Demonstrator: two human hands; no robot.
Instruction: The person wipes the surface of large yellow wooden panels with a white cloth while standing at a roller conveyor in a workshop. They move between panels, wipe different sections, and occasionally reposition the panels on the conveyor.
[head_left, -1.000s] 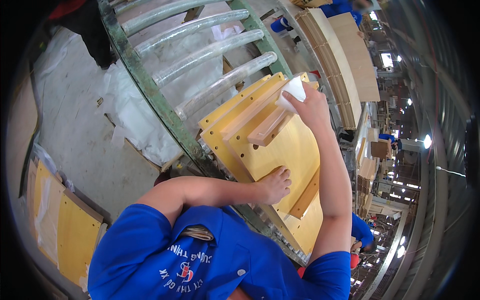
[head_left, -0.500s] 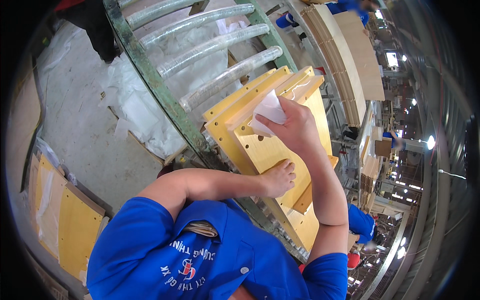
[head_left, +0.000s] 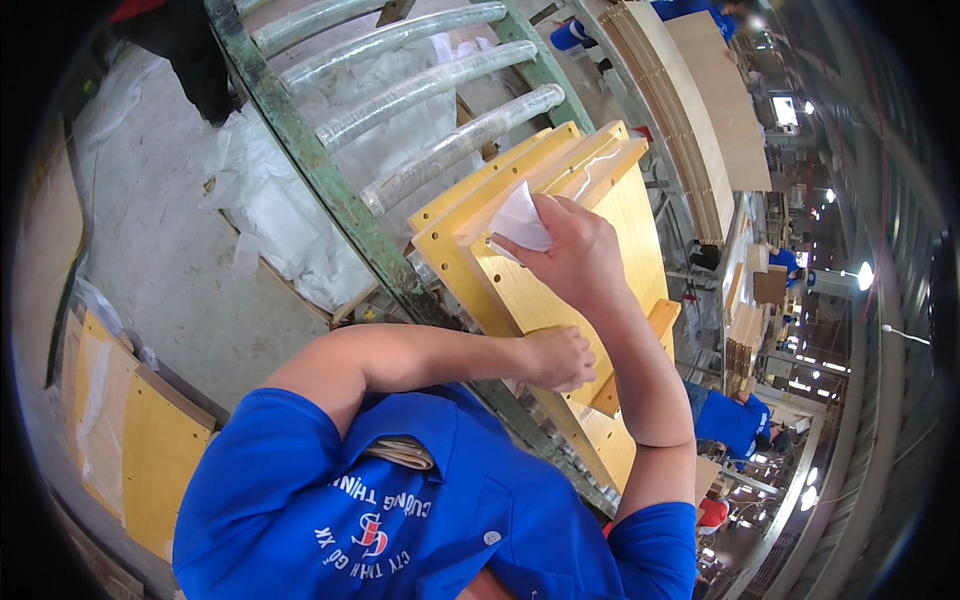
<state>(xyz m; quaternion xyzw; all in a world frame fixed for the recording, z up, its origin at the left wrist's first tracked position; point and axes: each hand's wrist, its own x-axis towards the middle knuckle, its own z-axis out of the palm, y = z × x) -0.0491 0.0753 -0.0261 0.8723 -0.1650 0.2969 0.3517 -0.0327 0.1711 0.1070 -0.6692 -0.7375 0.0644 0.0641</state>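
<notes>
A stack of yellow-finished wooden panels (head_left: 635, 215) with small holes lies in front of me. In my right hand (head_left: 580, 250), a folded white sheet (head_left: 525, 217), paper or thin foam, is pinched between thumb and fingers near the top panel's far left edge. My left hand (head_left: 558, 358) rests on the top panel with its fingers curled; what they hold, if anything, is hidden. A short yellow wooden strip (head_left: 662, 318) lies across the panel, right of my left hand and partly behind my right forearm.
A green-framed roller conveyor (head_left: 310, 175) with film-wrapped rollers runs along the left and far side. White plastic sheeting (head_left: 285, 245) lies beyond it. More yellow panels (head_left: 160, 450) lean at lower left. Stacked boards (head_left: 690, 140) stand at far right; a co-worker in blue (head_left: 730, 420) is at right.
My right hand has shifted slightly left with the white sheet. My left hand has turned and curled its fingers more on the panel. The co-worker at right has come further into view.
</notes>
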